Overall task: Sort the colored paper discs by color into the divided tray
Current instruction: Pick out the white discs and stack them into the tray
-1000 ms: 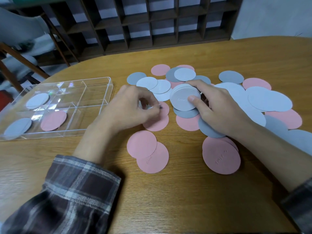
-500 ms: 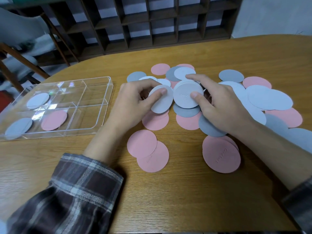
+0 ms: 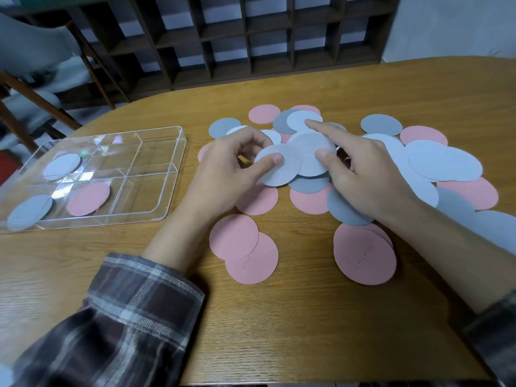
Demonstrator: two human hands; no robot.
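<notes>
Pink, pale blue and grey paper discs lie scattered over the wooden table (image 3: 279, 317). My left hand (image 3: 226, 174) pinches a pale blue disc (image 3: 282, 170) between thumb and fingers, just above the pile. My right hand (image 3: 363, 174) holds a small stack of pale discs (image 3: 312, 152), thumb on its front and index finger stretched over its far edge. The clear divided tray (image 3: 164, 208) sits at the left. It holds a pale blue disc (image 3: 62, 166) in a far-left compartment, another pale disc (image 3: 30, 212) near left, and a pink disc (image 3: 88, 198) beside it.
Two overlapping pink discs (image 3: 245, 255) and a large pink disc (image 3: 364, 255) lie near me. Large pale blue discs (image 3: 444, 163) cover the right side. A dark wooden shelf unit (image 3: 251, 37) stands behind the table, and a chair (image 3: 36, 101) at far left.
My left hand lifted a pale blue disc from the pile and brought it against the stack in my right hand. My right index finger stretched out over the stack's far edge.
</notes>
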